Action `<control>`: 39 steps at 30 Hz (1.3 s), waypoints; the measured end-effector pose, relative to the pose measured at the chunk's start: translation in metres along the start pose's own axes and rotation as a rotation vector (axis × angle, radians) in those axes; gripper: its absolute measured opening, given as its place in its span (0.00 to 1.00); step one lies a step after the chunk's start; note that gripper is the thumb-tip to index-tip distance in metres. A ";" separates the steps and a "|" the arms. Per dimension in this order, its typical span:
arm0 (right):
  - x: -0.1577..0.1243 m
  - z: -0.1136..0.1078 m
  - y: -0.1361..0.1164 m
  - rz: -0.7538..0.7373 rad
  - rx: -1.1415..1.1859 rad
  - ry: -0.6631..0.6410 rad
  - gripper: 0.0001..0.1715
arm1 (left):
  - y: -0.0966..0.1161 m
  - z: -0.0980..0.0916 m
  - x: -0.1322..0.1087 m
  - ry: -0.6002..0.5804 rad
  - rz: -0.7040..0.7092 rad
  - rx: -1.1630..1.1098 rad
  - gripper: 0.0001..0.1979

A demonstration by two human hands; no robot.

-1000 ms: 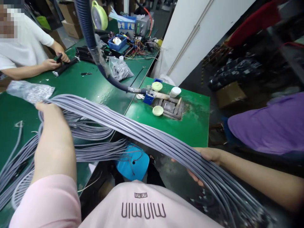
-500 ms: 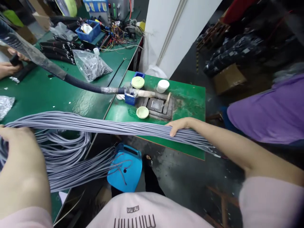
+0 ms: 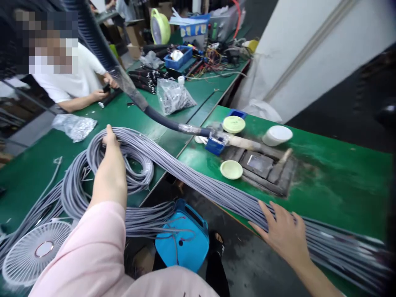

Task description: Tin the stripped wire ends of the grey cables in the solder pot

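A long bundle of grey cables (image 3: 192,177) stretches from a looped coil on the left to loose ends at the lower right. My left hand (image 3: 110,142) is closed around the bundle where it bends at the top of the coil, its fingers partly hidden. On the bundle's right part lies my right hand (image 3: 283,231), fingers spread across the cables and thumb at the near side. More grey cables (image 3: 145,218) trail from beneath the coil onto a blue stool (image 3: 182,243).
A solder-pot-like station (image 3: 260,163) is set in the green table, with a yellow-green bowl (image 3: 231,169), white tub (image 3: 277,135) and ducted hose (image 3: 161,119) around it. A white fan (image 3: 37,251) lies near left. Across the table, a person (image 3: 77,78) handles black tubing.
The view has swung left. My right hand has spread its fingers on the bundle, where it was wrapped round it before. The cable ends now extend over the table's right part.
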State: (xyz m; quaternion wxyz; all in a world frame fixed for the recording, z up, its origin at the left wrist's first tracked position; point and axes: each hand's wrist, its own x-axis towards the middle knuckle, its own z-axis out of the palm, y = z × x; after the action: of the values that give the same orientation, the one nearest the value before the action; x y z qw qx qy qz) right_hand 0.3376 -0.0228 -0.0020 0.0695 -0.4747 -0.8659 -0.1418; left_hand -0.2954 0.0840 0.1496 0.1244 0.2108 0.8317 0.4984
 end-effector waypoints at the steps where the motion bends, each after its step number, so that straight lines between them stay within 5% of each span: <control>1: 0.000 0.002 -0.002 -0.003 -0.019 0.035 0.33 | -0.003 -0.001 -0.001 0.032 -0.069 -0.014 0.28; 5: 0.000 0.007 -0.002 -0.025 -0.049 0.135 0.34 | -0.003 -0.024 -0.022 0.063 -0.256 -0.055 0.35; 7: -0.002 0.009 -0.002 -0.033 -0.050 0.170 0.35 | -0.006 -0.042 -0.053 0.021 -0.193 -0.023 0.34; 11: -0.007 0.010 -0.005 -0.040 -0.002 0.156 0.36 | -0.049 -0.073 -0.157 -0.047 0.502 0.407 0.38; 13: -0.011 0.008 -0.005 -0.022 0.032 0.123 0.37 | -0.084 -0.077 -0.207 -0.123 0.637 0.673 0.36; 17: -0.018 0.005 -0.004 -0.054 0.085 0.047 0.39 | -0.133 -0.069 -0.249 -0.103 0.562 0.887 0.32; 20: -0.021 0.005 -0.001 -0.075 0.129 0.015 0.40 | -0.138 -0.064 -0.254 -0.053 0.524 0.893 0.33; 23: -0.023 0.007 0.001 -0.063 0.164 -0.006 0.41 | -0.139 -0.060 -0.290 -0.046 0.595 0.898 0.36; 25: -0.024 0.009 0.002 -0.061 0.172 -0.019 0.41 | -0.151 -0.054 -0.334 -0.222 0.743 0.896 0.35; 29: -0.025 0.012 0.002 -0.066 0.182 -0.034 0.42 | -0.198 -0.034 -0.402 -0.918 0.980 0.980 0.35; 31: -0.025 0.013 0.002 -0.074 0.187 -0.049 0.43 | -0.221 -0.023 -0.403 -1.044 0.926 1.031 0.40; 33: -0.025 0.012 0.003 -0.078 0.191 -0.063 0.43 | -0.238 -0.015 -0.386 -1.057 0.749 0.999 0.35; 39: -0.025 0.007 0.004 -0.097 0.238 -0.076 0.43 | -0.256 0.008 -0.342 -0.810 0.351 0.927 0.25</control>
State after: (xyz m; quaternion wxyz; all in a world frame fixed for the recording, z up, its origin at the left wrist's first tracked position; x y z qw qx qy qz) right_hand 0.3548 -0.0383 -0.0137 0.0858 -0.4256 -0.9005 -0.0232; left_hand -0.0487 -0.1781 -0.0811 0.2414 0.5476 0.8009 -0.0191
